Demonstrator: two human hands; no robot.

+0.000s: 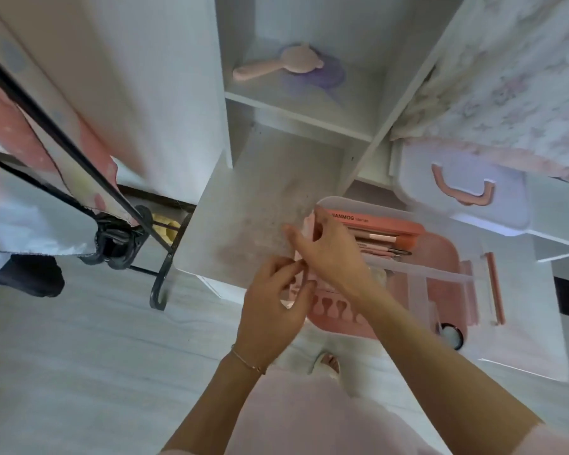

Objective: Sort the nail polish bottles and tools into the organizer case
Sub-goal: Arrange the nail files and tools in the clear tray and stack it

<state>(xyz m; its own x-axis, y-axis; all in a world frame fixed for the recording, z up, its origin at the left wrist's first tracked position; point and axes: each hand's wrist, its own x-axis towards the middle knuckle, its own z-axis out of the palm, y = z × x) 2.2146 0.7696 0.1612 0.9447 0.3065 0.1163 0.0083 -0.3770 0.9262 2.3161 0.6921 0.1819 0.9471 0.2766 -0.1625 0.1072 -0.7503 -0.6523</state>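
1. Far left, a black metal rack (79, 172) draped with pink-and-white fabric leans over the pale floor; it has no part in the sorting.
2. Moving right, a white shelf unit (296, 110) stands open, with a pink hairbrush (276, 65) lying on its upper shelf, well apart from the work below.
3. The left hand (273, 303) sits at the near-left edge of the case, fingers curled, thumb and forefinger pinched on a small pale piece. What it is I cannot tell; it seems to steady the piece while the other hand works.
4. The right hand (329, 254) crosses over it, fingers bent round a pale pink item at the case's left rim, probably to seat it inside. How firmly it holds is too blurred to say.
5. The organizer case (440, 257) lies open on the floor just beside the shelf. A coral tool box (375, 224) and slim pink tools (385, 246) lie at its far side, a pink toe separator (335, 307) at its near side.
6. The clear lid (467, 192), with its pink handle, stands propped behind.
7. A small round jar (451, 333) rests at the near-right corner.
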